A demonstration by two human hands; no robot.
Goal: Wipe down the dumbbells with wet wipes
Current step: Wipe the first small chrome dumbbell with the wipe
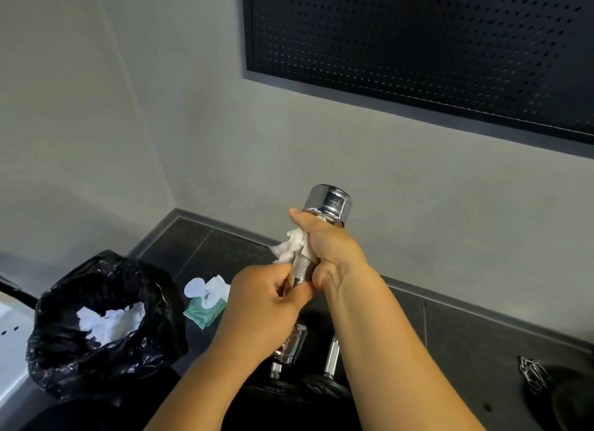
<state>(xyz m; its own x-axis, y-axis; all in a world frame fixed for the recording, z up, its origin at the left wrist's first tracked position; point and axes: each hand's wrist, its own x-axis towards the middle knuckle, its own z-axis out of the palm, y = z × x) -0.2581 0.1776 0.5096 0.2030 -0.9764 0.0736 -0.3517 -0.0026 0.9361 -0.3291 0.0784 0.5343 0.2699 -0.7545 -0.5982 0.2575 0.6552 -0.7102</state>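
Observation:
I hold a chrome dumbbell [328, 205] up in front of me, its far head pointing up and away. My right hand [324, 247] is wrapped around the upper part of the knurled handle with a white wet wipe [291, 247] bunched under the fingers. My left hand [270, 298] grips the lower part of the handle; the near head is hidden behind it. A green pack of wet wipes [205, 302] lies on the floor, its flap open and a wipe sticking out.
A black bin bag [106, 318] with used white wipes inside stands at the left. Below my arms, dumbbells with black plates [331, 360] lie on the dark floor. A metal chain [530, 372] lies at the right. Grey walls meet in a corner; a dark perforated panel [418, 44] hangs above.

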